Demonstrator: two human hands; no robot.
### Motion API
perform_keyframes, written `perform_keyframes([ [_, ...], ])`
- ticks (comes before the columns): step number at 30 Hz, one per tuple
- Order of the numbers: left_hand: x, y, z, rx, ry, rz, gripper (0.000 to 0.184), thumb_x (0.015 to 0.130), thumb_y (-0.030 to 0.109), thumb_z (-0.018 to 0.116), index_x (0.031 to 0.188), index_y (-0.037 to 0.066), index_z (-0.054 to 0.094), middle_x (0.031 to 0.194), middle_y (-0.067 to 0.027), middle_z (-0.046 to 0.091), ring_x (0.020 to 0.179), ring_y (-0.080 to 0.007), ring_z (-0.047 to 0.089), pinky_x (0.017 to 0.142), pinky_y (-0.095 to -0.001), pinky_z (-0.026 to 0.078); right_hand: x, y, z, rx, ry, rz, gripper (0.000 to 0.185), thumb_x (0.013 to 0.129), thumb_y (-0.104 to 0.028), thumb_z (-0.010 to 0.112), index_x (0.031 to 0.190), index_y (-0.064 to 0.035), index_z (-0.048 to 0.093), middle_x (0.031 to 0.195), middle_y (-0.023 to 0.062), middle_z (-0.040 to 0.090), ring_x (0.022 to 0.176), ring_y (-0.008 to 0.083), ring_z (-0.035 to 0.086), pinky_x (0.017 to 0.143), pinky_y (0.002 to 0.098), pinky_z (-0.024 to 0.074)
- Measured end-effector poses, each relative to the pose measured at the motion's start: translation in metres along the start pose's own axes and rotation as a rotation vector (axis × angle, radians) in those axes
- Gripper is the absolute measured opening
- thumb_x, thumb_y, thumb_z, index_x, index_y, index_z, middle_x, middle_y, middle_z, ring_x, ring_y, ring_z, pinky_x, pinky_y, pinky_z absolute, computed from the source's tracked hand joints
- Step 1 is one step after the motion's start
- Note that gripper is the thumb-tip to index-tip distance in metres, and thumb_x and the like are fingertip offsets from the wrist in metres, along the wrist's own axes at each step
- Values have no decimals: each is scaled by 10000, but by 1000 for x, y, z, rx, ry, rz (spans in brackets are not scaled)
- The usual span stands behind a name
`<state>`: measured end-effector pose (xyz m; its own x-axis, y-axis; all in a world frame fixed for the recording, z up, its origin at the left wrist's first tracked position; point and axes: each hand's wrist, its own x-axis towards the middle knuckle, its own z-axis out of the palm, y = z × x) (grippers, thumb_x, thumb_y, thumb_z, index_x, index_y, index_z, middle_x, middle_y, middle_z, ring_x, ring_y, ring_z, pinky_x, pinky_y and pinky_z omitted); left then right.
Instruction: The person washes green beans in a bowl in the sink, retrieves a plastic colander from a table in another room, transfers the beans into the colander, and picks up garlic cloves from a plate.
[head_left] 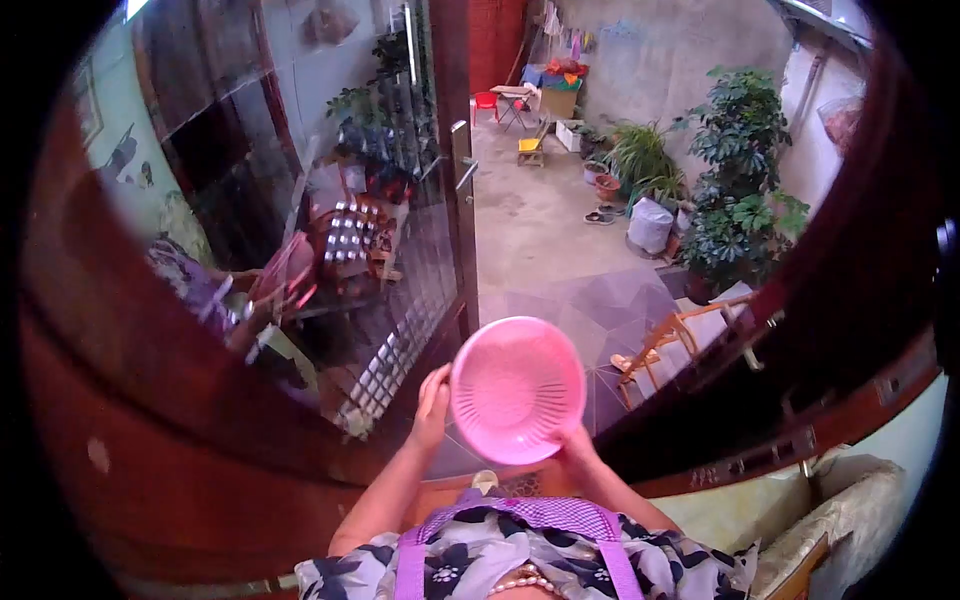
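The pink basket (pixel 517 392) is held near the wearer, before the open glass door (pixel 459 80), its slotted inside in view. The left hand (pixel 432 408) presses its left side, fingers close together; the right hand (pixel 572 446) grips the near right rim, thumb showing, its other fingers hidden by the basket. Small pale marks on the lock plate (pixel 752 457) at right are too blurred to read. The dark edge of the view cuts off the doorway on both sides. Far off in the yard, a terracotta pot (pixel 607 188) stands near a whitish bag-like planter (pixel 650 226); to their right is a leafy plant (pixel 735 185), its base partly hidden.
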<state>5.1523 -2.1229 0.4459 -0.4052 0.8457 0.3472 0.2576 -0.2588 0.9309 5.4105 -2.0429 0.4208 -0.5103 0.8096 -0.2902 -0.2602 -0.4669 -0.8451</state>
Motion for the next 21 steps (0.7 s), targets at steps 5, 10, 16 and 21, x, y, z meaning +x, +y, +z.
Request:
perform_keyframes([
  [5, 217, 69, 19, 560, 55, 180, 400, 775, 217, 578, 1112, 20, 491, 1142, -109, 491, 1112, -261, 412, 936, -381, 320, 109, -42, -46, 318, 181, -17, 533, 649, 36, 417, 1180, -15, 399, 1060, 137, 524, 968, 281, 550, 788, 415, 493],
  [10, 407, 37, 47, 1217, 254, 385, 515, 731, 255, 626, 1166, 43, 452, 1089, -114, 496, 1040, -280, 437, 862, -407, 356, 248, -61, -86, 537, 307, 102, 477, 661, 35, 408, 1137, -2, 401, 1068, 149, 512, 947, 300, 550, 790, 424, 493],
  [16, 503, -12, 89, 1366, 363, 143, 337, 835, 238, 509, 1104, 58, 415, 820, -98, 556, 763, -262, 581, 612, -373, 474, 425, -124, -116, 524, 377, 46, 481, 664, 2, 424, 1145, -7, 403, 1050, 152, 527, 945, 297, 551, 803, 434, 481],
  [21, 528, -26, 87, 1421, 536, 269, 360, 751, 295, 635, 988, 56, 512, 768, -65, 569, 685, -221, 576, 577, -337, 457, 568, -173, -128, 458, 299, 120, 559, 661, 22, 399, 1204, -109, 370, 1056, 109, 523, 911, 293, 574, 694, 461, 529],
])
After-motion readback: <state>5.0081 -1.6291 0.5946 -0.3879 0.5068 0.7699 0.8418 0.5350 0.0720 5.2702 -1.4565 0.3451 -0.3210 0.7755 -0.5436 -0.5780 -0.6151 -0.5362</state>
